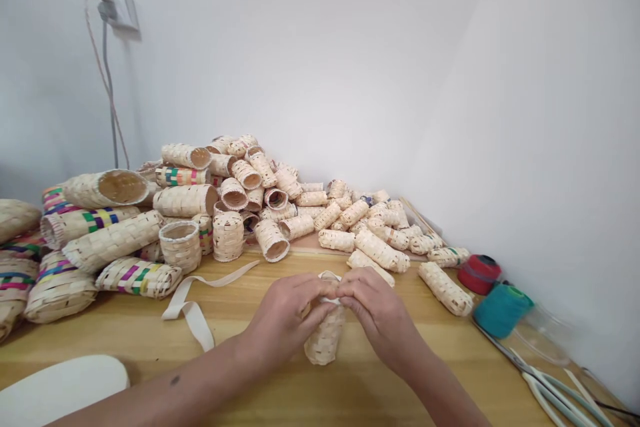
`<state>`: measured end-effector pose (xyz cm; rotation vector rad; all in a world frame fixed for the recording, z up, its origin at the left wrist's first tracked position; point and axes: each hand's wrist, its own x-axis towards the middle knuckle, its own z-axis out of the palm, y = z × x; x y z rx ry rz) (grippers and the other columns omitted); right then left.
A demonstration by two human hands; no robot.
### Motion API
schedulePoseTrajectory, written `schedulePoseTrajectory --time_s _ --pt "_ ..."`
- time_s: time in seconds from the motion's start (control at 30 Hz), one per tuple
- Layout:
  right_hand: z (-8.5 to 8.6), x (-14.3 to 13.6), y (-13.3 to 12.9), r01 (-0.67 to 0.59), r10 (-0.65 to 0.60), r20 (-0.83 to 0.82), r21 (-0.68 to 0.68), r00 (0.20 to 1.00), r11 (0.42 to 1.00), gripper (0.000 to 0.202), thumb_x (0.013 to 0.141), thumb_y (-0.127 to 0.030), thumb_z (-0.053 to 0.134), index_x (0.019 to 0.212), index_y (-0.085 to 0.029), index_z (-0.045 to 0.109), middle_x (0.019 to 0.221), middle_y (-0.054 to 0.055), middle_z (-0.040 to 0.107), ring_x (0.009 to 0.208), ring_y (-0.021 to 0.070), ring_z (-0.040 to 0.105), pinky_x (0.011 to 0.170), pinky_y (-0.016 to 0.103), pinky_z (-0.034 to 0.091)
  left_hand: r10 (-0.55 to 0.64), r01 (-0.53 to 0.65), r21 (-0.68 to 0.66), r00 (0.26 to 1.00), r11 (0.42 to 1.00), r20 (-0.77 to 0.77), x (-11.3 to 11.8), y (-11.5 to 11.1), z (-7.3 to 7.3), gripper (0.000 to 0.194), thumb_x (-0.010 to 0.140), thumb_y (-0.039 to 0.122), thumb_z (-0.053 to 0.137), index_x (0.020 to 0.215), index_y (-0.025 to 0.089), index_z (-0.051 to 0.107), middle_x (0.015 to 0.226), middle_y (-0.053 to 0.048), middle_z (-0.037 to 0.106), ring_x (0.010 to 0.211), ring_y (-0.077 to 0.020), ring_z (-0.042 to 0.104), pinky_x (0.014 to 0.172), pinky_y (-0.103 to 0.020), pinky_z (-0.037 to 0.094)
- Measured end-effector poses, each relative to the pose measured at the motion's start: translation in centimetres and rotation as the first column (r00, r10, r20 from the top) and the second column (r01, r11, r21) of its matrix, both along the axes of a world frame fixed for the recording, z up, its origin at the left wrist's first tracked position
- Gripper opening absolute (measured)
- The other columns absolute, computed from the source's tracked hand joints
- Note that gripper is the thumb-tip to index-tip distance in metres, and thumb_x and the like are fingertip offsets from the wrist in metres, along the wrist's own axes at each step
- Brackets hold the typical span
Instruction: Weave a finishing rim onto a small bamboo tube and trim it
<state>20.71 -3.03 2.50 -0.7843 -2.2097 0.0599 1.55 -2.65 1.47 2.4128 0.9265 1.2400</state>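
Between my two hands a small woven basket tube (324, 340) stands on the wooden table, tilted slightly, its rim toward the far side. My left hand (295, 307) pinches the rim from the left, thumb and fingers together. From the right, my right hand (377, 310) pinches the same rim, its fingertips meeting those of the left. A pale edge strip (330, 275) shows at the rim behind my fingertips. The part of the rim under the fingers is hidden.
Woven tubes (183, 200) pile up along the wall, some with coloured bands. A white ribbon (193, 320) curls at left, near a white rounded object (67, 383). To the right are a red thread spool (479, 273), a teal spool (503, 310) and scissors (545, 383).
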Motion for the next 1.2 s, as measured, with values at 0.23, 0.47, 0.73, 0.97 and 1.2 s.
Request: schedulePoseTrajectory --time_s 0.23,0.47,0.73,0.97,1.2 --pt "0.5 0.5 0.0 -0.067 0.071 0.105 -0.039 0.992 0.997 0.019 0.098 -0.021 0.042 0.087 -0.019 0.056 0.085 0.004 0.059 0.084 0.0196 0.052 0.074 0.034 0.043 -0.043 0.044 -0.194 0.999 0.98 0.009 -0.1 0.1 0.8 0.011 0.084 0.022 0.061 0.079 0.017 0.069 0.071 -0.001 0.064 0.068 -0.0138 0.054 0.062 -0.022 0.038" --pt "0.6 0.3 -0.2 -0.035 0.038 0.148 -0.024 0.988 0.999 0.025 0.098 -0.017 0.035 0.082 -0.019 0.053 0.08 0.005 0.057 0.079 0.0197 0.051 0.069 0.033 0.043 -0.261 0.269 -0.408 0.962 0.873 0.077 -0.9 0.8 2.4 0.023 0.088 0.026 0.051 0.078 0.012 0.066 0.075 -0.003 0.064 0.07 -0.0143 0.054 0.066 -0.023 0.039" --pt "-0.1 0.1 0.4 -0.055 0.054 0.078 0.016 0.996 0.998 0.02 0.099 -0.02 0.041 0.096 -0.02 0.06 0.087 0.005 0.063 0.085 0.0204 0.055 0.076 0.035 0.046 -0.201 0.191 -0.448 0.979 0.873 0.026 -1.2 1.1 2.4 0.028 0.088 0.032 0.051 0.074 0.013 0.066 0.067 0.0 0.056 0.064 -0.0123 0.046 0.058 -0.021 0.034" --pt "-0.6 0.3 0.0 0.048 -0.049 0.029 0.025 0.998 0.999 0.037 0.096 -0.03 0.049 0.132 -0.024 0.045 0.102 0.005 0.066 0.094 0.0206 0.06 0.084 0.035 0.048 -0.233 0.198 -0.442 0.972 0.875 -0.027 -1.6 1.4 2.6 0.025 0.087 0.032 0.053 0.075 0.014 0.066 0.067 0.001 0.056 0.063 -0.0119 0.047 0.058 -0.021 0.033" --pt "0.0 -0.1 -0.2 0.029 -0.03 -0.059 -0.016 0.998 0.999 0.016 0.091 -0.029 0.059 0.105 -0.022 0.061 0.099 0.005 0.066 0.094 0.0203 0.06 0.084 0.033 0.048 -0.182 0.165 -0.52 0.983 0.838 0.018 -1.4 1.2 2.4 0.018 0.084 0.033 0.058 0.082 0.016 0.064 0.063 0.004 0.052 0.058 -0.0101 0.042 0.054 -0.02 0.032"
